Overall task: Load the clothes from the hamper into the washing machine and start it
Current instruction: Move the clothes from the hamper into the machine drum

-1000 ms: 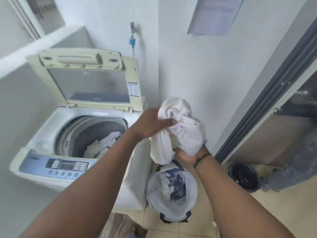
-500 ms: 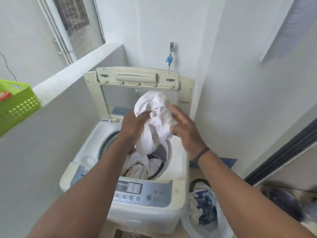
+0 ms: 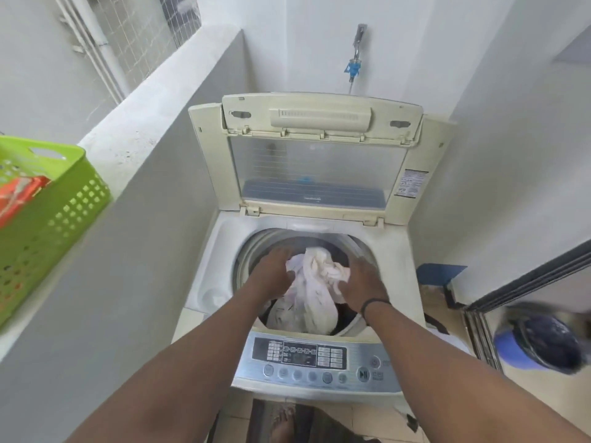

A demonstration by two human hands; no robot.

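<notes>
The white top-loading washing machine [image 3: 393, 251] stands in front of me with its lid [image 3: 316, 161] raised against the wall. A crumpled white garment [image 3: 315, 282] lies in the mouth of the drum on top of other white laundry. My left hand [image 3: 271, 270] grips the garment's left side inside the drum. My right hand [image 3: 361, 279], with a dark band at the wrist, holds its right side. The control panel [image 3: 319, 359] with its row of buttons runs along the machine's front edge, under my forearms. The hamper is out of view.
A green perforated basket [image 3: 48, 225] holding a red packet sits on the grey ledge [image 3: 134, 148] to the left. A blue bucket [image 3: 540, 343] stands on the floor at right beside a sliding door track. A tap [image 3: 355, 59] hangs on the wall behind the lid.
Both hands carried the white garment from above the hamper over to the machine and lowered it into the drum. My view swung left, so the hamper dropped out of sight.
</notes>
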